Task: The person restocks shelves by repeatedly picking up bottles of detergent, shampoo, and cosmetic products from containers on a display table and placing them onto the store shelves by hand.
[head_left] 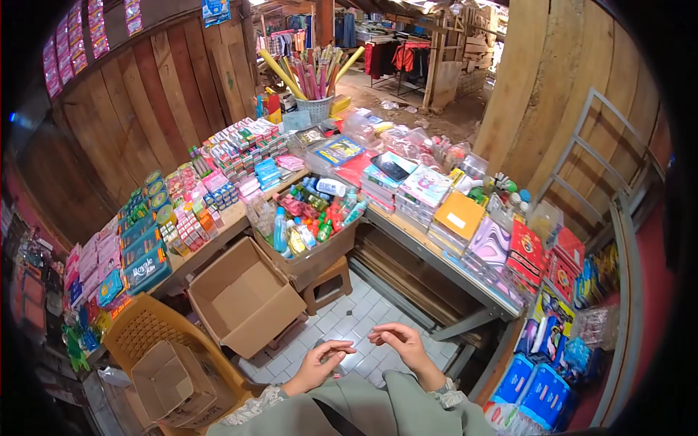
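Observation:
My left hand [318, 367] is held in front of my body, fingers stretched and loosely curved toward the right, with nothing visible in it. Facing it across a small gap, my right hand [407, 350] has its fingers apart and bent inward, also holding nothing visible. Both are above the white tiled floor [356, 299]. Beyond my left hand stands an open cardboard box [280, 320] whose inside shows bare cardboard. Behind that, another box [320, 265] is full of colourful bottles and packets, beside a brown plastic stool [331, 285].
A yellow plastic chair [134, 316] holds a smaller cardboard box [171, 385] at the left. Counters carry packed toiletries [149, 269], stacked notebooks [422, 185] and a phone-like dark slab [391, 166]. The right counter's metal edge [443, 258] and blue packs [534, 389] flank my right side.

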`<state>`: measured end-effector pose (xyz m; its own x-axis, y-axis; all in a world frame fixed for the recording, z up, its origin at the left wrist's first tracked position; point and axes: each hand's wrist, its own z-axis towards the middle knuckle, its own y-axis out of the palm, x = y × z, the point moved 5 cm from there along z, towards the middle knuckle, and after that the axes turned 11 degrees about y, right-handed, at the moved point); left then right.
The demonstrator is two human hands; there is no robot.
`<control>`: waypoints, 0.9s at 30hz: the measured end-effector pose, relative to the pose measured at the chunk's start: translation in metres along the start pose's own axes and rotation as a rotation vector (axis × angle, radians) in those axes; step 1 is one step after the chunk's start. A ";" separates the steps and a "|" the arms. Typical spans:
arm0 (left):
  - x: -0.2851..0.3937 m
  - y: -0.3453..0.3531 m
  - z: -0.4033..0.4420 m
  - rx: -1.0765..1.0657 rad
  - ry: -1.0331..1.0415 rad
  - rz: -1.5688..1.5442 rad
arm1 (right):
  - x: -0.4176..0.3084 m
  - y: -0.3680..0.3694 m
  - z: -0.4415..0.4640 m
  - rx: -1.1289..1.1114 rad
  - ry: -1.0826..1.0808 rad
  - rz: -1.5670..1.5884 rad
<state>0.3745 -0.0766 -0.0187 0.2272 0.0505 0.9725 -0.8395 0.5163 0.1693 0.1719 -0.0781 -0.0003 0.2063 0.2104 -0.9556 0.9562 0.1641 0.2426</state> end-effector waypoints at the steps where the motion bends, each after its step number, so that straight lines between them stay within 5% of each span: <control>1: -0.002 -0.010 0.011 0.001 -0.012 0.017 | 0.005 0.002 0.018 -0.032 0.020 0.008; 8: 0.002 -0.068 0.125 0.025 0.090 0.078 | -0.018 -0.026 0.137 -0.033 0.049 -0.126; 13: -0.008 -0.094 0.181 0.050 -0.110 0.063 | -0.017 -0.072 0.221 0.100 -0.007 -0.192; 16: -0.021 -0.105 0.209 0.058 -0.036 0.102 | -0.041 -0.091 0.282 0.138 -0.072 -0.439; 19: -0.025 -0.116 0.239 0.186 -0.179 0.026 | -0.041 -0.114 0.374 0.096 -0.190 -0.621; 27: -0.032 -0.135 0.297 0.718 -0.100 0.039 | -0.040 -0.101 0.565 -0.126 -0.496 -1.264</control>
<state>0.3338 -0.4017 -0.0249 0.1728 -0.0388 0.9842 -0.9710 -0.1746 0.1636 0.1847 -0.6479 -0.0812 -0.7098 -0.5082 -0.4877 0.5267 0.0768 -0.8466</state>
